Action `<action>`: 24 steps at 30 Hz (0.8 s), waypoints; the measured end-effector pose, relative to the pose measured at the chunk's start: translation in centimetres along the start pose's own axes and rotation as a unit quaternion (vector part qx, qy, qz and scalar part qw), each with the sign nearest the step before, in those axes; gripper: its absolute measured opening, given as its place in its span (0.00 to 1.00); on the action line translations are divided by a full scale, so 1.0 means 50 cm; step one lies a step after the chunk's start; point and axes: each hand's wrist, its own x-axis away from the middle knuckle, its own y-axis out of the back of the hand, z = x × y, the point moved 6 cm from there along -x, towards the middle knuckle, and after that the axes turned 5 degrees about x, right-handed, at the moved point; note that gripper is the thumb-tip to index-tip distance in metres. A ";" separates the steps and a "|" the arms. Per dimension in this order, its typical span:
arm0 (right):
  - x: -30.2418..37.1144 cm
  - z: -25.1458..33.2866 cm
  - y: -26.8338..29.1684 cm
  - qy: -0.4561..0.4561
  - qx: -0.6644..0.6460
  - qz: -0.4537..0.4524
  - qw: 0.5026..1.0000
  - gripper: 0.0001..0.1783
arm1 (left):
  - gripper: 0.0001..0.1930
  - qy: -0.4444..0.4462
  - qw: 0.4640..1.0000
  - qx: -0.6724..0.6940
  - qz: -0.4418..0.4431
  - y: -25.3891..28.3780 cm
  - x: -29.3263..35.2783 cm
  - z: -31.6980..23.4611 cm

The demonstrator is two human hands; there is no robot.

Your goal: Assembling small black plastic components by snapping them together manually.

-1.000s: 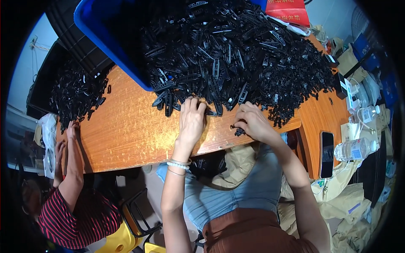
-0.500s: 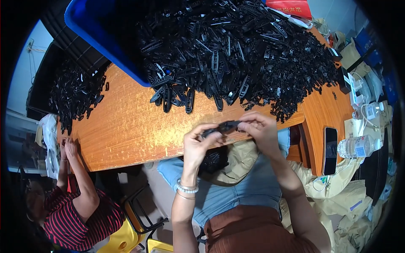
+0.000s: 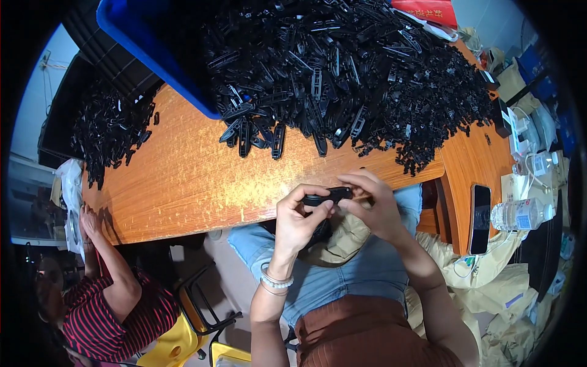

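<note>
- Starting with the wooden table (image 3: 183, 183), stretching from nine o'clock round to three, scuffed pale across the middle.
- Over to eight o'clock, spotting a co-worker in a striped top (image 3: 116, 318), seated, with bare hands close together near the table's left end.
- Up at eleven, catching a blue bin (image 3: 153, 67), tipped with its mouth toward the big heap.
- Straight to twelve: meeting that heap of long black parts (image 3: 287, 79), piled thick and spilling toward the near edge.
- Swinging between nine and ten, finding another heap of black parts (image 3: 113, 122), looser at its rim.
- Round to two, running into a drift of small black parts (image 3: 428, 104), touching the big heap.
- Dropping to five, noting khaki cloth (image 3: 345, 244) on blue jeans (image 3: 342, 281), just below the hands.
- Out to three, picking up a clear bottle (image 3: 520, 215), labelled in blue and white.
- Back near the centre, watching the left hand (image 3: 299, 214), clamped on a black part between thumb and fingers.
- Opposite, toward four, following the right hand (image 3: 376, 205), with fingertips bent around the part's far end; cannot tell whether pinching it or only touching.
- Just past three, seeing a dark-screened phone (image 3: 480, 220) beside the bottle.
- Finally, closing in on the black part (image 3: 324, 197) itself: slim, elongated, held roughly level between both hands, just below centre toward five, by the table's near edge.
</note>
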 end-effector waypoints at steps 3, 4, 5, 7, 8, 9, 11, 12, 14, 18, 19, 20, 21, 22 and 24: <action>0.034 -0.062 -0.034 -0.150 -0.226 0.121 0.955 0.15 | 0.09 -0.029 0.997 -0.073 0.021 -0.003 0.015 -0.007; 0.044 -0.072 -0.037 -0.153 -0.250 0.106 0.950 0.14 | 0.09 -0.018 0.995 -0.090 0.026 -0.005 0.022 -0.005; 0.055 -0.075 -0.038 -0.154 -0.250 0.105 0.950 0.14 | 0.08 -0.007 0.994 -0.106 0.032 -0.007 0.029 -0.002; 0.079 -0.078 -0.047 -0.168 -0.250 0.138 0.944 0.14 | 0.07 0.030 0.991 -0.113 0.059 0.002 0.042 0.010; 0.083 -0.067 -0.054 -0.164 -0.242 0.157 0.943 0.14 | 0.06 0.066 0.987 -0.120 0.086 0.009 0.045 0.021; 0.085 -0.071 -0.050 -0.165 -0.242 0.156 0.943 0.14 | 0.06 0.067 0.987 -0.120 0.087 0.026 0.040 0.026; 0.095 -0.065 -0.051 -0.093 -0.044 0.228 0.968 0.15 | 0.05 -0.089 0.937 -0.322 0.106 0.046 0.022 -0.004; 0.098 -0.070 -0.048 -0.077 -0.051 0.191 0.977 0.13 | 0.03 -0.149 0.924 -0.351 0.042 0.058 0.000 -0.028; 0.063 -0.043 -0.012 -0.004 0.003 0.106 0.994 0.11 | 0.09 -0.188 0.864 -0.454 -0.109 0.086 -0.041 -0.057; -0.028 -0.066 0.071 0.115 0.258 -0.115 0.952 0.04 | 0.17 -0.292 0.737 -0.590 -0.151 0.086 -0.134 -0.059; -0.048 -0.072 0.084 0.108 0.281 -0.126 0.945 0.04 | 0.17 -0.276 0.729 -0.610 -0.144 0.085 -0.149 -0.054; -0.061 -0.076 0.093 0.101 0.303 -0.137 0.938 0.05 | 0.17 -0.279 0.729 -0.608 -0.145 0.088 -0.152 -0.054; -0.067 -0.077 0.094 0.103 0.304 -0.138 0.937 0.05 | 0.16 -0.260 0.741 -0.603 -0.141 0.094 -0.156 -0.049; -0.071 -0.078 0.085 0.121 0.324 -0.109 0.932 0.06 | 0.16 -0.240 0.754 -0.597 -0.134 0.093 -0.158 -0.045; -0.079 -0.083 0.071 0.147 0.358 -0.049 0.921 0.06 | 0.13 -0.247 0.774 -0.566 -0.139 0.093 -0.141 -0.044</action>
